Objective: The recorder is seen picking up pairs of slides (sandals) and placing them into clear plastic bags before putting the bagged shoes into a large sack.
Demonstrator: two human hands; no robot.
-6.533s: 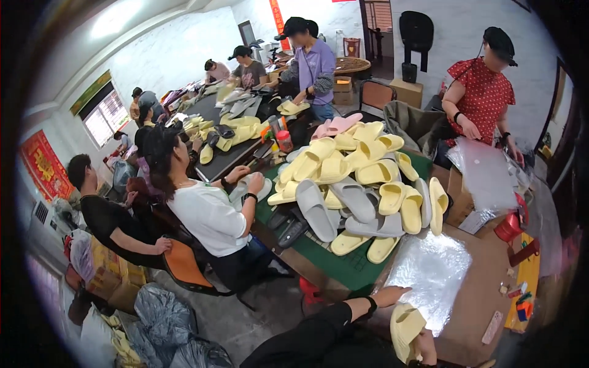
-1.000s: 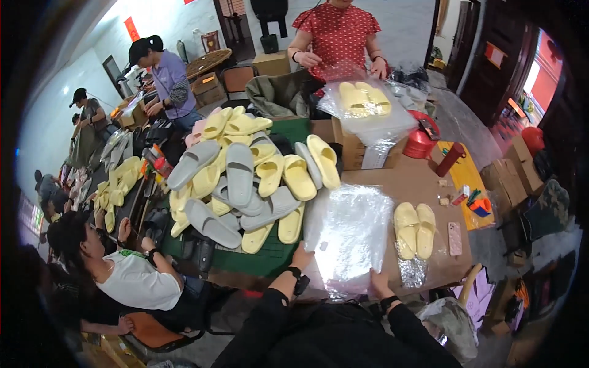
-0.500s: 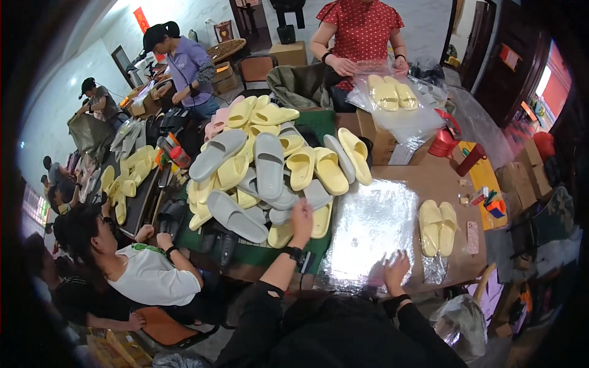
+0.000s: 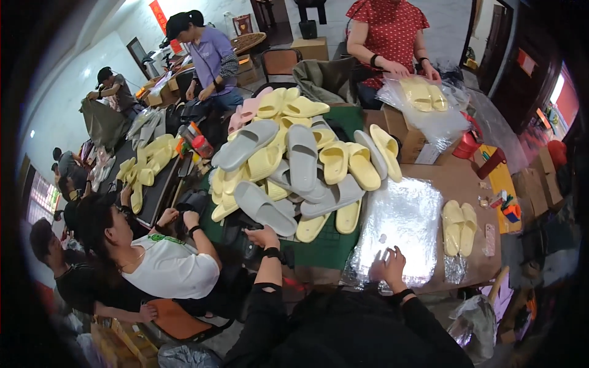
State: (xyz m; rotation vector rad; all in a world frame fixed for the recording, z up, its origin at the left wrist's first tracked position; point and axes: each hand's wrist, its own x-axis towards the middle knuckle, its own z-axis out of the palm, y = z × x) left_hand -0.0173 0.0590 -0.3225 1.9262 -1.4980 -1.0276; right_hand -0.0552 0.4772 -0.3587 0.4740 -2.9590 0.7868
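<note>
My left hand (image 4: 264,237) has its fingers closed on the edge of a black slipper (image 4: 250,247), at the near-left side of the slipper pile. Dark blur hides part of that grip. My right hand (image 4: 390,270) is open, fingers spread over the near end of a stack of shiny clear plastic bags (image 4: 402,224). Nothing is held in it. Beyond my left hand lies a heap of grey slippers (image 4: 302,158) and yellow slippers (image 4: 364,167) on a green mat (image 4: 331,253). Right of the bags, a yellow pair in clear plastic (image 4: 459,228) lies flat.
A pink phone (image 4: 489,239) lies beside the bagged pair. Across the table, a person in red (image 4: 388,37) handles bagged yellow slippers (image 4: 423,95) on a cardboard box (image 4: 420,144). At my left sits a person in white (image 4: 169,270). Red tape dispenser (image 4: 469,142) stands far right.
My left hand has moved left and nearer, from the grey slippers to the black one. My right hand stays over the bags. The person in red has lowered the bagged pair; the view has shifted.
</note>
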